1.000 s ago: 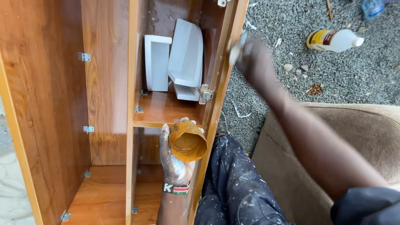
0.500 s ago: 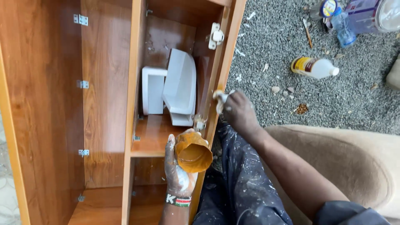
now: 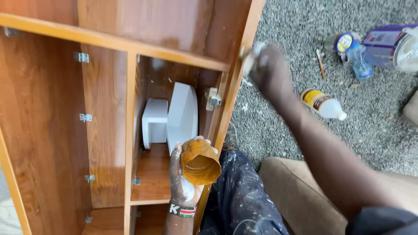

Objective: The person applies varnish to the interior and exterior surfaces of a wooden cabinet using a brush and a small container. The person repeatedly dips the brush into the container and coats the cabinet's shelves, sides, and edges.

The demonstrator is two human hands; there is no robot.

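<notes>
My left hand (image 3: 183, 176), smeared with white and wearing a beaded wristband, holds a small orange-brown cup (image 3: 199, 162) against the front edge of a wooden cabinet (image 3: 109, 130). My right hand (image 3: 269, 72) is raised and blurred at the cabinet's right side panel (image 3: 237, 87), gripping a small pale thing, perhaps a rag or brush (image 3: 251, 54). Inside the cabinet two white blocks (image 3: 172, 117) stand on a shelf next to a metal hinge plate (image 3: 212, 99).
Gravel ground lies to the right with a white bottle with a yellow label (image 3: 324, 103), a clear blue bottle (image 3: 359, 60) and plastic containers (image 3: 394, 41). A tan cushion (image 3: 296, 187) is beside my paint-spattered trousers (image 3: 244, 196).
My right hand rose from the hinge area up along the cabinet's side edge. The view shifted, so the cabinet sits lower in frame. The left hand kept holding the cup.
</notes>
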